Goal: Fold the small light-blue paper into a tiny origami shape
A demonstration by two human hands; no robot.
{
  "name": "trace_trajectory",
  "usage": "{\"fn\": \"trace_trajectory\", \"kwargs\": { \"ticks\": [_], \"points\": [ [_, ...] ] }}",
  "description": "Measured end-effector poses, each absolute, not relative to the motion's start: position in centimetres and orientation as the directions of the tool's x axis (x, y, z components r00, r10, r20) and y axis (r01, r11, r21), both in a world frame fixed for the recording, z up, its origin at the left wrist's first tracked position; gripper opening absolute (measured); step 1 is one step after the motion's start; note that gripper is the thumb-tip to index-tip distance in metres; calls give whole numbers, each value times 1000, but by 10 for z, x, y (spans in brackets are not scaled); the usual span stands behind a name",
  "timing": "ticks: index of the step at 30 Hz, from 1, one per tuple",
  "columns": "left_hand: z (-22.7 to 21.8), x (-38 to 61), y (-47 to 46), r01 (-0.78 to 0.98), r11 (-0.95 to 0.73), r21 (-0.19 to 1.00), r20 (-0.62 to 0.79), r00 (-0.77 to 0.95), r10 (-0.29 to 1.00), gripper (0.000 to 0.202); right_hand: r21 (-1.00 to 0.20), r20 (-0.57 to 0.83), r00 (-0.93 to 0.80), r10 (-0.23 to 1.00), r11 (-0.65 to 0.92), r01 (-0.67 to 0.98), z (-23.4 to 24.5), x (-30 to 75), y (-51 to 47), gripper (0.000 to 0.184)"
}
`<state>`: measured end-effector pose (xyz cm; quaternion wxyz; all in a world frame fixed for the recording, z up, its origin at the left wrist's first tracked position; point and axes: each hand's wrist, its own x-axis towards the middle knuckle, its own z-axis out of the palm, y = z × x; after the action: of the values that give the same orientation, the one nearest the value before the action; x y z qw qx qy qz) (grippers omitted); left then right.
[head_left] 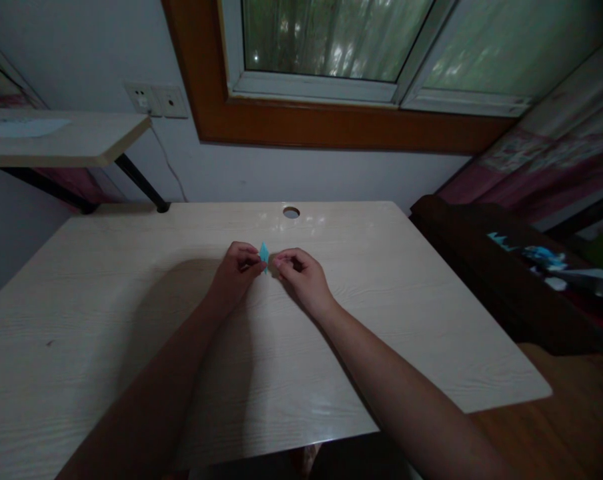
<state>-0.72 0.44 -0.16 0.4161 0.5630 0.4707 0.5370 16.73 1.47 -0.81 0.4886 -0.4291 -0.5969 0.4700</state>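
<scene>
A small turquoise piece (264,253), thin and pointed at the top like folded paper, stands upright above the middle of the table. My left hand (235,272) pinches it between thumb and fingertips from the left side. Just to its right is my right hand (304,272), with thumb and forefinger drawn together close to the piece. A narrow gap seems to lie between those fingertips and the piece. Whether anything small sits in the right pinch is hidden.
The pale wooden table (381,347) has a round cable hole (291,213) near its back edge. A raised shelf (81,137) on black legs stands at the back left. Beyond the right edge, a dark wooden piece of furniture (461,267) holds turquoise scraps (544,257).
</scene>
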Motion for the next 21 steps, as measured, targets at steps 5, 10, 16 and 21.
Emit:
{"fn": "trace_trajectory", "kwargs": {
  "ticks": [5,10,16,21],
  "points": [
    [-8,-7,4,47,-206,977,203,72,977,29,-983,182,-176,967,185,0,-7,167,14,24],
    [-12,-7,5,23,-214,977,211,104,972,29,-985,173,-190,967,174,-11,-10,166,15,25],
    [-15,-7,6,7,-240,971,238,115,964,26,-982,188,-206,960,190,-10,-9,165,14,23],
    [-17,-7,6,-31,-244,969,246,133,960,24,-980,184,-211,960,195,32,-7,166,13,23]
  ]
}}
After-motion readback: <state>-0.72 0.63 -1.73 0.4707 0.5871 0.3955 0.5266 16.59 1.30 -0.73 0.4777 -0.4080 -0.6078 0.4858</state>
